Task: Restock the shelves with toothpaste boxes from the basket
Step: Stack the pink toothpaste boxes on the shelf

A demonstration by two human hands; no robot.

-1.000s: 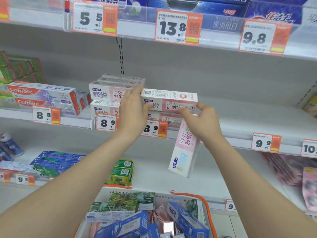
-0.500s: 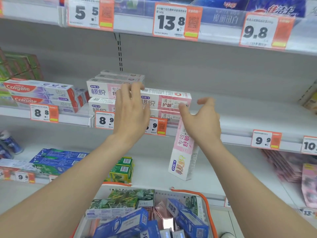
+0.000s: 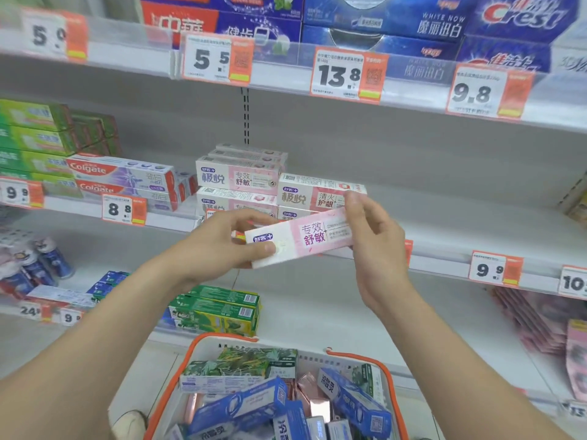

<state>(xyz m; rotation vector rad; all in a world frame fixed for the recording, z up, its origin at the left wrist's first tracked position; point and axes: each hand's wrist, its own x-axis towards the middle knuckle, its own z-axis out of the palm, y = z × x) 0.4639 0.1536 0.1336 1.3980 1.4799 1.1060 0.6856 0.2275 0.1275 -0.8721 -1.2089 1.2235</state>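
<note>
Slightly tilted pink toothpaste box [image 3: 311, 238], left hand [image 3: 216, 249] fingers pinching one end, right hand [image 3: 378, 249] fingers gripping other

I count two hands, the left hand [image 3: 219, 246] and right hand [image 3: 378, 246], one pink-and-white box [image 3: 305, 239] between them, four price tags [image 3: 347, 74] across the top, two Colgate boxes [image 3: 120, 173] facing me mid-left, one basket [image 3: 222, 335] bottom centre.

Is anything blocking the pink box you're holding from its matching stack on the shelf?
Nothing visible does. The left hand and right hand hold the pink box in front of the shelf edge. The matching stack lies just behind, up and leftward, its top bare.
</note>
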